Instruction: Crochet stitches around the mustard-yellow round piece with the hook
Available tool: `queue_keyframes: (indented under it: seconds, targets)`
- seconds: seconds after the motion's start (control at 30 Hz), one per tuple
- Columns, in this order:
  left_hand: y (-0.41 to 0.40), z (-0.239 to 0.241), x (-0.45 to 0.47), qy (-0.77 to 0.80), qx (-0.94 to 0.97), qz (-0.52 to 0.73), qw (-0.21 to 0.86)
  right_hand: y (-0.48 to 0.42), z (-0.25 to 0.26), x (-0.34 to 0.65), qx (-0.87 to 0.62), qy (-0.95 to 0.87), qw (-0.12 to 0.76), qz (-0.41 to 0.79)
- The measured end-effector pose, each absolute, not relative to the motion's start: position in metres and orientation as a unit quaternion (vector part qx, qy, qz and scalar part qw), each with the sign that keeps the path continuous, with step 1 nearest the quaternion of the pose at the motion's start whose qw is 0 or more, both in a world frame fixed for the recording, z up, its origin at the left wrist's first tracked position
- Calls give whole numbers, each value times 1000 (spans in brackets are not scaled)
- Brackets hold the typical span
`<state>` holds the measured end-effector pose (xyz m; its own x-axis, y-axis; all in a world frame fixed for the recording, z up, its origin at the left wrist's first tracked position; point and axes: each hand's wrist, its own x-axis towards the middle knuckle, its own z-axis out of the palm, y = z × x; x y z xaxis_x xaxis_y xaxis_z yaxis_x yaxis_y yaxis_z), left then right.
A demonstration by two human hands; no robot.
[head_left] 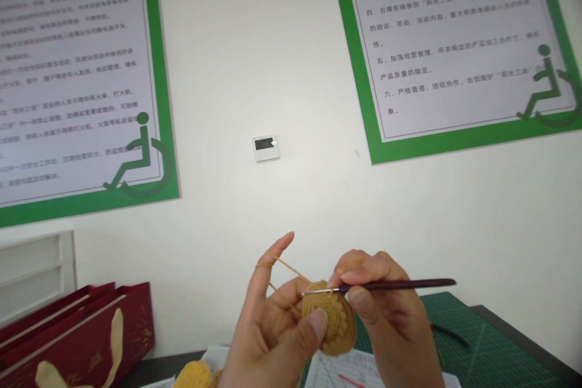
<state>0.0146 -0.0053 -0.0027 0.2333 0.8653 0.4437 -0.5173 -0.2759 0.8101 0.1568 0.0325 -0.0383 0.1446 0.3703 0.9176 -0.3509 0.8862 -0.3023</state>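
Observation:
My left hand (282, 321) pinches a round, tan crocheted piece (334, 330), its thumb pressed on the front face. The raised left index finger has tan yarn (291, 268) looped around it, and the strand runs down to the top of the piece. In my right hand (386, 303) is a crochet hook (400, 284) with a dark handle, held nearly level. Its metal tip lies across the upper edge of the piece, touching the stitches. Whether the tip has a loop on it is too small to tell.
Yellow yarn (194, 374) lies at the lower left, near dark red paper bags (122, 333). A green cutting mat (491, 345) with a black-and-red tool (450, 333) on it is at the right. Printed paper (339, 370) lies below my hands. A white wall stands ahead.

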Motion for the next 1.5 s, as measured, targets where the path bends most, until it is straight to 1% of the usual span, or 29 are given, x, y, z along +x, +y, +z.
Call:
queue_keyframes:
  seconds: [0.3, 0.4, 0.47, 0.5, 0.57, 0.63, 0.67, 0.7, 0.73, 0.77, 0.8, 0.87, 0.93, 1.03, 1.13, 1.2, 1.27, 1.33, 1.37, 1.43, 1.5]
  targets:
    - [-3, -7, 15, 126, 545, 594, 579, 26, -31, 162, 5, -641, 729, 239]
    - [-4, -6, 16, 112, 558, 589, 573, 25, -29, 168, -14, -661, 720, 213]
    - [-5, -6, 17, 115, 564, 591, 565, 24, -29, 173, -22, -684, 716, 140]
    - [-6, -5, 18, 115, 566, 595, 559, 24, -30, 175, -31, -699, 710, 79]
    - [-8, -5, 19, 115, 563, 609, 547, 22, -32, 176, -50, -699, 708, -83]
    - [-11, -4, 20, 117, 541, 606, 572, 22, -36, 173, -68, -660, 719, -205]
    - [-12, -3, 19, 117, 521, 593, 603, 22, -38, 170, -68, -645, 729, -219]
    - [-12, -2, 19, 116, 496, 574, 641, 22, -39, 166, -61, -637, 743, -198]
    - [-13, -1, 18, 110, 474, 553, 676, 23, -41, 161, -53, -646, 747, -149]
    - [-12, -1, 17, 100, 458, 535, 703, 24, -41, 156, -21, -640, 763, -90]
    - [-12, 0, 16, 88, 451, 524, 718, 24, -42, 151, 1, -603, 798, -14]
    - [-9, 0, 14, 63, 459, 513, 722, 25, -42, 143, 24, -573, 808, 137]
    - [-5, -1, 13, 51, 482, 506, 714, 24, -42, 140, 43, -543, 806, 229]
    - [-1, -2, 10, 50, 503, 489, 710, 20, -41, 142, 64, -515, 798, 307]
    - [-1, -3, 7, 55, 508, 474, 717, 17, -39, 147, 73, -499, 772, 387]
    - [-3, -2, 7, 60, 511, 471, 717, 15, -37, 148, 63, -493, 747, 442]
    - [-5, -2, 7, 73, 516, 483, 704, 15, -36, 148, 41, -492, 732, 470]
    - [-8, -1, 9, 91, 530, 511, 671, 15, -35, 149, 24, -508, 744, 433]
    - [-9, -1, 10, 99, 537, 525, 653, 16, -35, 150, 16, -529, 759, 380]
    - [-10, -2, 13, 110, 542, 545, 630, 16, -36, 156, -13, -594, 778, 206]
    - [-10, -3, 15, 110, 540, 558, 621, 17, -38, 162, -58, -648, 759, -6]
